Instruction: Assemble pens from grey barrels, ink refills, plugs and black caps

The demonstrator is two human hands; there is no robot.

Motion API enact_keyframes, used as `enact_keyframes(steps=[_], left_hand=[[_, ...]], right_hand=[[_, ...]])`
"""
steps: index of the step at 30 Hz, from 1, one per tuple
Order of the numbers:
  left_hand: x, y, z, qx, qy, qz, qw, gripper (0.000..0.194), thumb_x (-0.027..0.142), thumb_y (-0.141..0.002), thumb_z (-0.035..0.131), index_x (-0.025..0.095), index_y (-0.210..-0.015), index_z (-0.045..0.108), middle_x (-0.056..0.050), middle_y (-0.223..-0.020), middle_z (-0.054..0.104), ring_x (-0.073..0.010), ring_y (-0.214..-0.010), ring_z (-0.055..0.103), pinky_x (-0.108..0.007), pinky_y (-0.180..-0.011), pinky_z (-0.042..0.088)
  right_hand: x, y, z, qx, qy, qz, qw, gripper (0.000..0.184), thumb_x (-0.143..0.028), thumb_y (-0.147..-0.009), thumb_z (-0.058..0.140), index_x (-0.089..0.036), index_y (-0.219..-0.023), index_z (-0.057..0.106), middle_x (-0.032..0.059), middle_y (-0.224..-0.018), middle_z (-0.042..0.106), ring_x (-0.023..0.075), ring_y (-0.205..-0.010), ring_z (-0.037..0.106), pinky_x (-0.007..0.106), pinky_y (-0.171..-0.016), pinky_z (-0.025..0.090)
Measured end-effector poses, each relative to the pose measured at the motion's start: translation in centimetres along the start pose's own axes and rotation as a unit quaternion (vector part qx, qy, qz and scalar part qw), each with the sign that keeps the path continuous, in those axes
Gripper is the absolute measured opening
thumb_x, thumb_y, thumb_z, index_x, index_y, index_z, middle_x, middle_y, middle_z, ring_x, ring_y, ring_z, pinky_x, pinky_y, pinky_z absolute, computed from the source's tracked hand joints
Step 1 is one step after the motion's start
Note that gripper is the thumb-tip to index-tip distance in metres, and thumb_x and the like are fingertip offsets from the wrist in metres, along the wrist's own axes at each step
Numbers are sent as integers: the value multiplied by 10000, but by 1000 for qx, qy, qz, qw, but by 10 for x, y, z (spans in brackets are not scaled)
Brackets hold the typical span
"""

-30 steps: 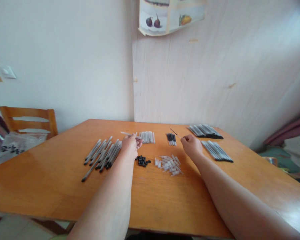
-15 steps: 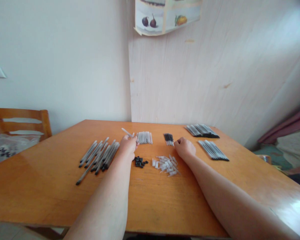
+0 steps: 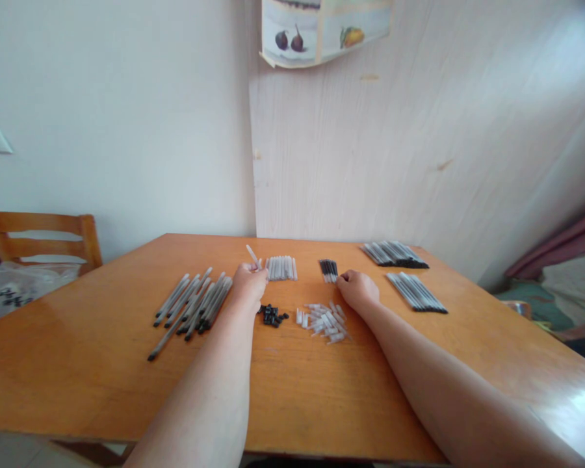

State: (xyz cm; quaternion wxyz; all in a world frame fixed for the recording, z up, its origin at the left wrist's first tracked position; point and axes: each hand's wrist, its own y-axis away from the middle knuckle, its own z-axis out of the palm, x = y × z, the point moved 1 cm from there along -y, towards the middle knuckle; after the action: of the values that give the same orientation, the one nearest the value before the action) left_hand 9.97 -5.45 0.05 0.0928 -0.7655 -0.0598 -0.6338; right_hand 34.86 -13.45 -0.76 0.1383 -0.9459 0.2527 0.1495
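Note:
My left hand (image 3: 249, 283) is closed around a translucent white pen barrel (image 3: 253, 255), which tilts up and leftward out of the fingers. Just right of that hand lies a row of similar white pen barrels (image 3: 281, 268). My right hand (image 3: 357, 287) rests on the table with its fingers curled together. Its fingertips are at the near right end of a small row of black-and-clear pen refills (image 3: 328, 270); whatever they pinch is hidden. Between my forearms are a heap of small black plugs (image 3: 272, 316) and a pile of clear pen caps (image 3: 325, 320).
Pens with black ends (image 3: 195, 302) lie loosely on the left of the wooden table (image 3: 297, 403). Two neat groups of pens, a far one (image 3: 394, 254) and a nearer one (image 3: 416, 292), lie at right. A wooden chair (image 3: 41, 247) with a plastic bag stands left.
The pen barrel in my left hand has swung to a steeper tilt, and that hand has shifted slightly left. My right hand has moved slightly left at the refills.

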Motion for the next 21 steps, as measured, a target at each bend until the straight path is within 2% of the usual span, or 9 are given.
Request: enact_keyframes(steps=[6,11,16,21], left_hand=[[-13,-12,-3,18,-43,61,997,151,192,-681,624,185,-826,667,-88,-800,702,-208,-754,653,-269,-622,445],[-20,-22,-12,20,-156,86,984,114,213,-704,634,201,-808,679,-96,-818,719,-238,-819,659,-287,-678,441],[-17,-22,-19,39,-302,107,946,259,204,-732,617,172,-986,657,-143,-974,715,-266,-937,653,-309,-757,439],[-16,-15,-18,15,-388,149,910,226,181,-763,567,175,-965,667,-150,-982,708,-274,-954,649,-319,-766,441]], right_hand=[[3,-2,-2,0,-44,22,999,349,-440,-848,459,-259,-983,725,76,-980,718,226,-929,640,266,-675,428],[7,-4,-1,8,-66,24,998,345,-424,-848,470,-233,-970,730,85,-967,721,220,-927,637,252,-671,416],[9,-4,0,16,-80,17,997,358,-431,-849,452,-227,-943,730,82,-935,719,217,-898,633,256,-656,401],[10,-5,0,18,-85,21,996,357,-412,-850,451,-211,-932,734,86,-908,716,210,-877,630,252,-653,398]])
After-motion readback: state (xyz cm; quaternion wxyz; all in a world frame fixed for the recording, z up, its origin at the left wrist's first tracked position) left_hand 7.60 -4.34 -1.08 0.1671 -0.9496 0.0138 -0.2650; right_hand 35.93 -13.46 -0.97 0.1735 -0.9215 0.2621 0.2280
